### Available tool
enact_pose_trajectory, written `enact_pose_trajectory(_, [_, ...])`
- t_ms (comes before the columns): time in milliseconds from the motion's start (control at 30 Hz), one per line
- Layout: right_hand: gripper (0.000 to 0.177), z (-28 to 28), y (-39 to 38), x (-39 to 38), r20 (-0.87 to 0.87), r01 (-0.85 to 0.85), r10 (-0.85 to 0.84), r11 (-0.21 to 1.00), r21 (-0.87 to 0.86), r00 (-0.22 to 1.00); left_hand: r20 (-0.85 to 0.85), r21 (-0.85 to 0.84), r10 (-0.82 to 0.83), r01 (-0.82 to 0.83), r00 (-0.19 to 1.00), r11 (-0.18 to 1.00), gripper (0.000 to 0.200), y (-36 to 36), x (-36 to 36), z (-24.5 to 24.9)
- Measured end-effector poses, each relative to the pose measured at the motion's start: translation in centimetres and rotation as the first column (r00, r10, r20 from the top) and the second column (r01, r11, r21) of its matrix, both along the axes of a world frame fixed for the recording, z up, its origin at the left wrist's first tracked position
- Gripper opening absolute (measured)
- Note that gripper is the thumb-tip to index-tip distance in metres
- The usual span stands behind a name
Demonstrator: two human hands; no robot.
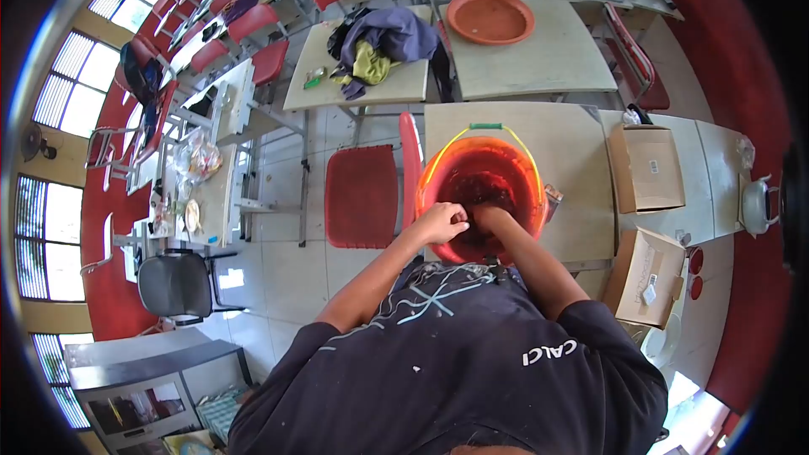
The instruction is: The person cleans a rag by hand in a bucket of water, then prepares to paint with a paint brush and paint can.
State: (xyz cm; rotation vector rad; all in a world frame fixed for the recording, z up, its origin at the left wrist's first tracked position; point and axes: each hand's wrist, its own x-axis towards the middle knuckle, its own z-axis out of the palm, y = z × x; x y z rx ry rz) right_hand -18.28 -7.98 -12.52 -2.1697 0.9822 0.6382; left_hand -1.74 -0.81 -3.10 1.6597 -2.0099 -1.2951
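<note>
An orange bucket (537, 202) with a yellow handle and green grip stands at the near edge of a desk, right in front of me. Dark reddish contents (480, 188) lie inside it. My left hand (444, 223) is over the bucket's near left part, its fingers curled; what they hold, if anything, is too small to make out. Beside it, my right hand (487, 217) reaches down into the bucket, and its fingers are hidden in the dark interior. The two hands are close together.
Around the bucket are a desk (581, 160), a red chair (362, 194) to the left and two cardboard boxes (653, 167) to the right. Farther off, an orange basin (491, 17) and a pile of cloth (396, 34) rest on desks.
</note>
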Motion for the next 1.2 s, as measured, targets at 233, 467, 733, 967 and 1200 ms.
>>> enact_pose_trajectory(233, [0.043,12.2,0.3,-3.5,0.492,0.361,-0.315,0.933,0.002,0.811,0.434,0.16,-0.112,0.046,0.894,0.986,0.072,-1.4,-2.0,-4.1])
enact_pose_trajectory(467, [0.022,14.1,1.4,-2.1,0.561,0.498,-0.283,0.823,-0.274,0.778,0.419,0.268,-0.318,0.218,0.851,0.938,0.051,-3.6,-2.4,-8.9])
enact_pose_trajectory(733, [0.056,-3.3,4.4,-0.1,0.137,0.138,-0.071,0.806,-0.576,0.988,0.517,0.131,-0.292,0.263,0.805,0.956,0.058,-3.8,-3.3,-13.0])
enact_pose_trajectory(967, [0.058,-1.3,2.6,-0.7,0.002,0.121,-0.123,0.971,-0.206,0.992,0.248,0.006,-0.248,0.254,0.937,0.967,0.042,-3.8,-2.3,-7.2])
enact_pose_trajectory(1200, [0.029,6.0,4.6,-3.2,0.5,0.661,-0.481,0.696,-0.283,0.72,-0.627,0.008,0.071,-0.085,0.776,0.996,0.02,-2.8,-1.6,0.9])
